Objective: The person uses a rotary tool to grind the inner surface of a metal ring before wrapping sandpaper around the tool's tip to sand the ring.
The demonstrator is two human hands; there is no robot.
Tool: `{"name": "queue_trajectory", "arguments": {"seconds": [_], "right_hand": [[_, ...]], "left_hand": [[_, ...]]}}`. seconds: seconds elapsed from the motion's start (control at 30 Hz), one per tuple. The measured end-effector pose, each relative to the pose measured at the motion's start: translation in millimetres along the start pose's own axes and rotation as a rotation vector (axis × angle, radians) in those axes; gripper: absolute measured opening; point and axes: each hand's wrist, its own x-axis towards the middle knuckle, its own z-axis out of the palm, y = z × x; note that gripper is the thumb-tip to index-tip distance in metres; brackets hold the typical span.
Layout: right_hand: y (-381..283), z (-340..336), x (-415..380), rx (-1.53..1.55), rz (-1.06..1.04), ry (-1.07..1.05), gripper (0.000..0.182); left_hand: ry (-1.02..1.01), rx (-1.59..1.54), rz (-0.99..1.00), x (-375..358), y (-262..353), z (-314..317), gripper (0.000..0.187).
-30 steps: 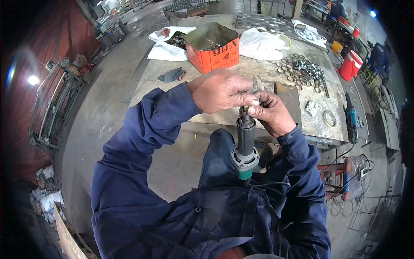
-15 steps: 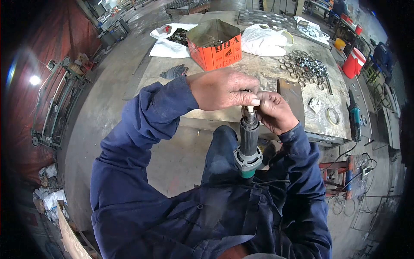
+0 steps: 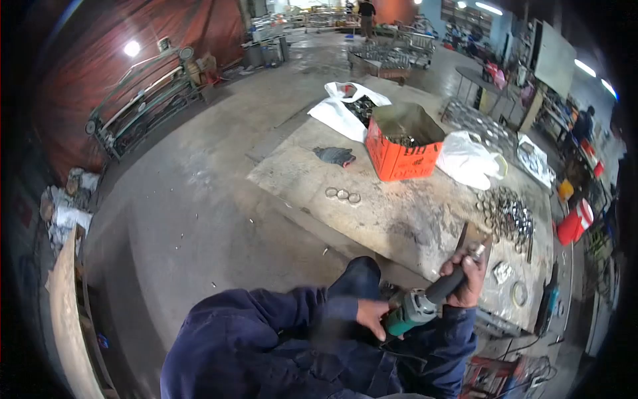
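My right hand [image 3: 469, 278] is wrapped round the dark front barrel of a die grinder [image 3: 415, 309], whose green rear end points down toward my lap. A pale tip [image 3: 476, 249] shows above the fingers at the tool's front end. Against the green rear part lies my left hand [image 3: 373, 315], thumb along the body and its other fingers partly hidden. Just beyond my right hand, a brown metal plate [image 3: 470, 233] lies on the worktable [image 3: 392, 229].
Three metal rings [image 3: 343, 195] lie near the table's left side, by a dark glove [image 3: 334, 156]. Farther back stand an orange tin [image 3: 404, 156] and white bags [image 3: 465, 158]. Piled rings [image 3: 508, 216] lie at right, near another power tool [image 3: 549, 309].
My left hand has left the grinder's tip and come down to its rear end. The grinder has tilted, its front now to the upper right. The view has swung left and up.
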Motion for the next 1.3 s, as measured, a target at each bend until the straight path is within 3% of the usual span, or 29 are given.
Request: {"name": "queue_trajectory", "arguments": {"seconds": [0.07,0.13,0.17,0.2,0.23,0.27,0.37,0.43,0.47,0.5,0.57,0.63,0.7,0.73,0.83,0.97,1.1,1.17,1.27,1.3], "right_hand": [[-20.0,-4.1,5.8,0.104,-0.082,-0.096,0.033],[-42.0,-6.4,15.4,0.183,-0.094,-0.172,0.039],[-54.9,-8.1,20.2,0.202,-0.087,-0.174,0.043],[-72.8,-0.6,21.9,0.011,-0.021,0.161,0.052],[-86.6,1.3,33.4,-0.235,-0.090,0.142,0.058],[-100.1,-22.9,33.5,-0.326,0.030,0.113,0.060],[-103.4,-61.8,21.3,-0.738,-0.198,0.234,0.075],[-93.2,-55.2,-9.9,-0.770,-0.237,0.156,0.089],[-99.0,-28.3,-26.0,-0.632,-0.198,0.094,0.098],[-100.5,-15.0,-37.7,-0.586,-0.228,0.194,0.098],[-99.4,-28.2,-40.2,-0.779,-0.394,0.368,0.093],[-106.2,-41.7,-53.2,-0.591,-0.374,0.432,0.084],[-109.8,-48.6,-72.7,-0.354,-0.344,0.374,0.086],[-107.5,-55.0,-83.3,-0.344,-0.340,0.422,0.088],[-103.5,-78.5,-112.3,-0.375,-0.326,0.459,0.088],[-102.1,-106.3,-147.6,-0.304,-0.253,0.528,0.066],[-135.3,-92.3,-150.5,-0.478,-0.239,0.660,0.059],[-171.2,-98.8,-142.8,-0.579,-0.267,0.595,0.055],[-215.1,-107.1,-119.9,-0.721,-0.103,0.555,0.045],[-213.3,-113.5,-111.5,-0.628,-0.136,0.677,0.037]], "left_hand": [[0.054,-0.032,-0.001,14.1,-14.4,9.4,0.087],[0.210,0.004,-0.207,26.8,22.7,18.0,0.086],[0.330,0.173,-0.063,34.4,48.5,24.3,0.079],[0.355,0.153,-0.041,44.4,63.5,27.8,0.075],[0.329,0.100,0.108,61.3,62.5,25.2,0.070],[0.321,-0.053,0.011,69.4,80.4,30.3,0.064],[0.342,-0.143,0.148,108.9,114.7,31.6,0.054],[0.385,0.082,0.218,127.1,126.8,30.9,0.053],[0.441,0.132,0.310,139.8,121.8,33.0,0.056],[0.409,0.126,0.314,148.4,117.5,43.9,0.056],[0.548,0.433,0.116,154.8,117.1,58.1,0.063],[0.496,0.446,0.090,154.0,122.5,75.7,0.075],[0.169,-0.169,0.200,165.9,99.7,82.7,0.074],[0.162,-0.321,0.125,162.2,98.7,93.5,0.076],[0.118,-0.074,0.131,166.7,66.6,106.0,0.078],[0.153,0.118,0.094,171.8,53.7,126.5,0.076],[0.097,0.077,0.080,171.0,42.7,133.8,0.072],[0.068,0.089,0.092,173.1,38.4,137.9,0.072],[-0.051,0.068,0.011,170.1,24.7,148.3,0.070],[-0.053,0.066,0.006,168.4,21.5,153.5,0.070]]}}
